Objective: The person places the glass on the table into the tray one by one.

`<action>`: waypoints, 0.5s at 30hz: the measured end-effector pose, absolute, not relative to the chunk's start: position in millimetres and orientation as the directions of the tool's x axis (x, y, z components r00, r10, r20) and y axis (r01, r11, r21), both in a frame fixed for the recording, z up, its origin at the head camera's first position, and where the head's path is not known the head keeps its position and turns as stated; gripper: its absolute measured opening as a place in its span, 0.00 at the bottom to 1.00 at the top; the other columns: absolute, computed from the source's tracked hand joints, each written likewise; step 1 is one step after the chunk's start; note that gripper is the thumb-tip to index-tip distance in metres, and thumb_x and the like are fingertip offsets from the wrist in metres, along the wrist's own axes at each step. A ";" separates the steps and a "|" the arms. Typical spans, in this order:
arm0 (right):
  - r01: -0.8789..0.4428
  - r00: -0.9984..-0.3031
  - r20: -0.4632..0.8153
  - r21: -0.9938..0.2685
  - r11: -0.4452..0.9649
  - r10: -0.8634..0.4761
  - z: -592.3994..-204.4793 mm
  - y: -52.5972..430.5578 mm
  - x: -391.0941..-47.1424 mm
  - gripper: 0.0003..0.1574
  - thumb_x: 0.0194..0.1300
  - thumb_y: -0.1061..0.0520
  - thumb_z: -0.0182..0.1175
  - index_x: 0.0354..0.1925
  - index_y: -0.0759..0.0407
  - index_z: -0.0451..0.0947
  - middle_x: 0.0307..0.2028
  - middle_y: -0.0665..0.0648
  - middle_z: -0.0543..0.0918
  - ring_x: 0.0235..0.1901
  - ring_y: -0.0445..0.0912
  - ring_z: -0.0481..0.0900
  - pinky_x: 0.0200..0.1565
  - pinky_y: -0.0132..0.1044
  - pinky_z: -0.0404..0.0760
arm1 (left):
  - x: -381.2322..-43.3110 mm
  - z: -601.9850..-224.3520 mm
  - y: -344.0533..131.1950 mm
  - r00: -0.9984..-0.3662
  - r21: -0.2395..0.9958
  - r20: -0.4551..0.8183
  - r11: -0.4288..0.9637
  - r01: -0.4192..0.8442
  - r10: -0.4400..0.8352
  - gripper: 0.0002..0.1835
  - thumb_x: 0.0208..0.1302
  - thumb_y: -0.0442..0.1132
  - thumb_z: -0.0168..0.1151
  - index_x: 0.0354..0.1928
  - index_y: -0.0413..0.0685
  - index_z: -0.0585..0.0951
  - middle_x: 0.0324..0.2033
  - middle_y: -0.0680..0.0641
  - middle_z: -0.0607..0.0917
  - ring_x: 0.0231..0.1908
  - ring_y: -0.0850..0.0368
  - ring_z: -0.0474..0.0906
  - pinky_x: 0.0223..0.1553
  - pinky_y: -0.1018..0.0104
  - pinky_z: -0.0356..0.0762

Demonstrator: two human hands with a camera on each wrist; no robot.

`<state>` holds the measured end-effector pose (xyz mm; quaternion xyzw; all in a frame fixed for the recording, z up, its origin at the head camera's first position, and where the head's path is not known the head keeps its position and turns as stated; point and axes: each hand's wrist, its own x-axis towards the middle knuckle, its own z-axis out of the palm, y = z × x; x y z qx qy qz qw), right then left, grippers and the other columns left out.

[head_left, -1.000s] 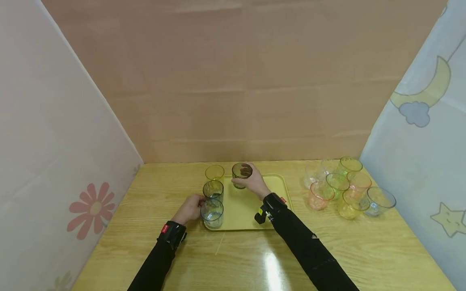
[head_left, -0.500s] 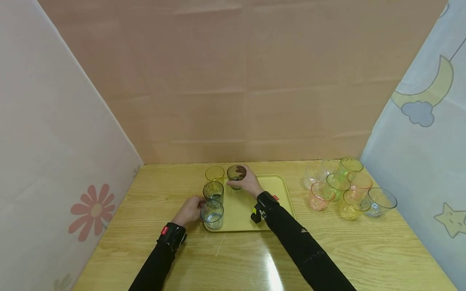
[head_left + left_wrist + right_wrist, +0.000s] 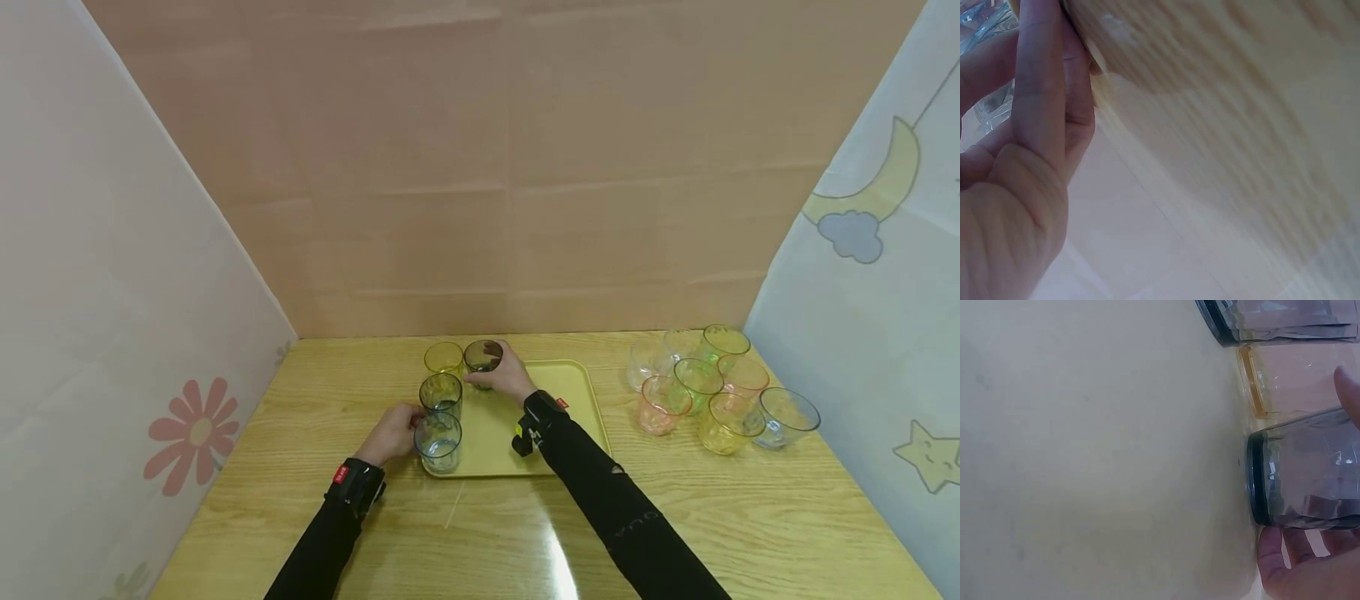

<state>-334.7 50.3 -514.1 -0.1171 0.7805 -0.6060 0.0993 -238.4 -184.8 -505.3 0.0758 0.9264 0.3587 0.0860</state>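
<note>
My right hand (image 3: 510,373) grips a smoky grey drinking glass (image 3: 480,357) at the tray's far left corner, fingers and thumb around its sides. In the right wrist view this glass (image 3: 1310,475) stands close beside an amber glass (image 3: 1297,381). Three more glasses line the left side of the yellow tray (image 3: 525,433): the amber one (image 3: 444,356) at the back, another smoky glass (image 3: 441,390), and a pale blue glass (image 3: 438,442) in front. My left hand (image 3: 392,432) pinches the tray's left rim; its fingertips are partly hidden behind the glasses.
On the table's right side stands a cluster of tinted glasses, among them a pink one (image 3: 663,404), a green one (image 3: 697,383), a yellow one (image 3: 729,421) and a blue one (image 3: 786,415). A brown paper-like backdrop (image 3: 480,208) rises at the table's back edge.
My right hand has moved left with the smoky glass, bringing it from the tray's back middle to beside the amber glass. My left hand has stayed where it was.
</note>
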 end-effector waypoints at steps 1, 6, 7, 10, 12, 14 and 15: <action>-0.101 -0.949 0.026 -0.969 0.227 -0.313 -528.7 50.9 -343.1 0.55 0.57 0.51 0.72 0.73 0.57 0.53 0.70 0.61 0.64 0.68 0.58 0.63 0.63 0.50 0.70 | -238.3 -505.7 -185.0 -0.974 0.677 -0.102 0.731 0.081 0.203 0.13 0.58 0.25 0.60 0.46 0.34 0.83 0.27 0.49 0.80 0.30 0.57 0.73 0.31 0.66 0.72; -0.126 -0.944 0.057 -0.973 0.195 -0.325 -556.0 52.5 -363.3 0.58 0.53 0.48 0.75 0.73 0.52 0.53 0.69 0.57 0.66 0.67 0.54 0.66 0.58 0.46 0.75 | -238.7 -505.6 -184.6 -0.972 0.669 -0.088 0.736 0.104 0.217 0.13 0.59 0.26 0.60 0.46 0.34 0.83 0.27 0.49 0.80 0.29 0.57 0.74 0.31 0.66 0.72; -0.098 -0.949 0.033 -0.976 0.195 -0.314 -555.2 51.8 -363.7 0.59 0.52 0.49 0.75 0.73 0.52 0.53 0.69 0.58 0.66 0.67 0.54 0.66 0.57 0.46 0.75 | -238.6 -505.3 -184.6 -0.971 0.672 -0.092 0.734 0.102 0.219 0.13 0.59 0.26 0.60 0.46 0.34 0.83 0.28 0.49 0.81 0.30 0.57 0.74 0.31 0.66 0.72; -0.019 -0.956 -0.049 -0.973 0.230 -0.288 -516.7 49.3 -338.9 0.59 0.54 0.56 0.74 0.74 0.60 0.49 0.70 0.66 0.63 0.69 0.62 0.61 0.63 0.52 0.70 | -238.1 -504.9 -184.8 -0.971 0.677 -0.097 0.730 0.098 0.220 0.13 0.60 0.26 0.60 0.47 0.33 0.83 0.29 0.48 0.82 0.30 0.57 0.74 0.32 0.66 0.74; -0.008 -0.957 -0.060 -0.973 0.231 -0.285 -493.3 49.3 -321.0 0.58 0.56 0.60 0.72 0.74 0.64 0.48 0.70 0.69 0.61 0.69 0.64 0.60 0.64 0.54 0.68 | -237.7 -504.8 -185.4 -0.970 0.677 -0.100 0.730 0.096 0.221 0.13 0.60 0.26 0.60 0.47 0.33 0.83 0.30 0.47 0.82 0.31 0.57 0.75 0.33 0.65 0.75; -0.030 -0.956 -0.045 -0.968 0.248 -0.290 -480.8 49.5 -310.5 0.56 0.57 0.63 0.71 0.73 0.67 0.48 0.69 0.72 0.60 0.68 0.66 0.59 0.64 0.54 0.68 | -237.3 -504.7 -186.0 -0.972 0.676 -0.100 0.731 0.092 0.214 0.14 0.60 0.26 0.60 0.48 0.33 0.83 0.31 0.47 0.83 0.33 0.57 0.76 0.35 0.64 0.76; -0.050 -0.956 -0.029 -0.964 0.260 -0.292 -479.4 50.4 -308.3 0.54 0.58 0.63 0.70 0.73 0.68 0.49 0.69 0.72 0.61 0.67 0.66 0.61 0.63 0.53 0.69 | -237.0 -504.5 -186.3 -0.972 0.675 -0.097 0.732 0.094 0.214 0.14 0.59 0.25 0.61 0.48 0.33 0.83 0.31 0.46 0.83 0.33 0.56 0.76 0.36 0.64 0.76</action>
